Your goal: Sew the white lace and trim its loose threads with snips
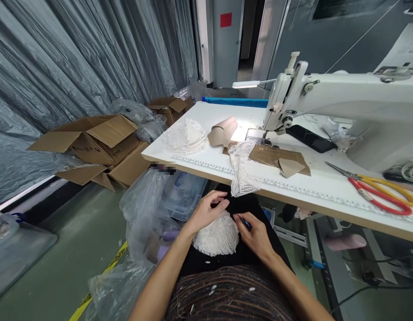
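A white lace-covered cup (216, 236) rests on my dark lap, its domed side toward me. My left hand (206, 211) is at its upper left edge, thumb and forefinger curved to the right, and seems to hold that edge; the other fingertips are hidden. Close to the cup's right edge, my right hand (258, 236) is closed around a small blue tool (247, 224), mostly covered by the fingers. Above my hands, a strip of white lace (243, 171) hangs over the table's front edge from near the sewing machine's needle area.
A white sewing machine (326, 98) stands on the white table (206, 113). Lace cups (186, 136), a beige-pink cup piece (222, 131), brown card (269, 156), a black phone (311, 138) and red-and-yellow-handled scissors (380, 189) lie there. Cardboard boxes (102, 138) and plastic bags (142, 214) are left.
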`<state>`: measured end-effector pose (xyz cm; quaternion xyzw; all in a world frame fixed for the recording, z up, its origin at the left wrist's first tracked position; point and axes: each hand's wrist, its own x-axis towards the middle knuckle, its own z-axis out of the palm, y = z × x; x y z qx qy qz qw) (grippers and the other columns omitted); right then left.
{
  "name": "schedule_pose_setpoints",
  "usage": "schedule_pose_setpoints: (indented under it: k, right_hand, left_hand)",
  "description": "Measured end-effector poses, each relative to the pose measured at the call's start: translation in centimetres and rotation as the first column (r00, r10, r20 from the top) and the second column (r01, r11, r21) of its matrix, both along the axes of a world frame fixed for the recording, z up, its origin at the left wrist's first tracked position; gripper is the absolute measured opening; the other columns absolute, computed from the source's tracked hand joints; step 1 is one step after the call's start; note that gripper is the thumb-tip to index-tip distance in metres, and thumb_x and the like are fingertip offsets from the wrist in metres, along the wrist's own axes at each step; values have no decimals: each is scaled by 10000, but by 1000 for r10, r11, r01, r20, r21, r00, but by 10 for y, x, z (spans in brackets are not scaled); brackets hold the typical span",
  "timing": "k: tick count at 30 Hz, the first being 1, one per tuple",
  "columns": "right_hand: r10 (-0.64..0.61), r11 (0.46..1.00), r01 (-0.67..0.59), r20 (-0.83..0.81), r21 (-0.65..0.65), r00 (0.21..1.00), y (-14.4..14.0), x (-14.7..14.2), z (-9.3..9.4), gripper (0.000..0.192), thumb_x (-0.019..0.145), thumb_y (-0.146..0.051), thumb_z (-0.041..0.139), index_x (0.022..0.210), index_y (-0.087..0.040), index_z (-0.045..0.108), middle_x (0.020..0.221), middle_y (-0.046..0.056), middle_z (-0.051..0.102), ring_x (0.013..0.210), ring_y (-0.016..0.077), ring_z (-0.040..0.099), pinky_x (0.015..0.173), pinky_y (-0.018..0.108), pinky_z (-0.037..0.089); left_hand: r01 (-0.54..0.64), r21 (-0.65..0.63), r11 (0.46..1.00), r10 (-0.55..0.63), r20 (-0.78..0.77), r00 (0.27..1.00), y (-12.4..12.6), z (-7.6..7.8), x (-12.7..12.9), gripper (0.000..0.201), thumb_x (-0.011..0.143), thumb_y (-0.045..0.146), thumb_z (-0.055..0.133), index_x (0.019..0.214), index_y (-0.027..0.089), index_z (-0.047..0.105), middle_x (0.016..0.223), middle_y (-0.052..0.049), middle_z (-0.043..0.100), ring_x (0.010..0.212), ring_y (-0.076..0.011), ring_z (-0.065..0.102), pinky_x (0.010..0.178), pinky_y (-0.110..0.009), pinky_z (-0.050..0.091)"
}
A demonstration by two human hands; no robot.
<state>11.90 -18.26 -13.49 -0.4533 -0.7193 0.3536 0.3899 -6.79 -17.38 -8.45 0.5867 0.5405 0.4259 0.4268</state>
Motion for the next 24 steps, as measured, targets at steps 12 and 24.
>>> schedule_pose_setpoints:
  k: [12, 24]
  right_hand:
    - [116, 975, -71, -210, 210, 971, -9, 16, 58, 136, 902, -207, 543, 872, -210, 676, 781, 74, 674, 694, 192, 609, 617, 306, 476]
    - [49, 925, -166, -326, -342, 944, 30, -16, 68, 412, 795, -527, 618, 600, -173, 542, 542, -40, 409, 515, 97, 338, 467, 224, 296]
  left_hand:
    - [-118, 232, 965, 164, -190, 968, 10, 19, -3, 152, 812, 282, 614, 747, 150, 649, 797, -25, 621, 774, -152, 581, 722, -253, 441]
    - [267, 596, 758, 26, -436, 900, -18, 27, 13, 64, 796, 220, 644, 813, 173, 683, 794, -45, 660, 744, -170, 610, 749, -336, 456]
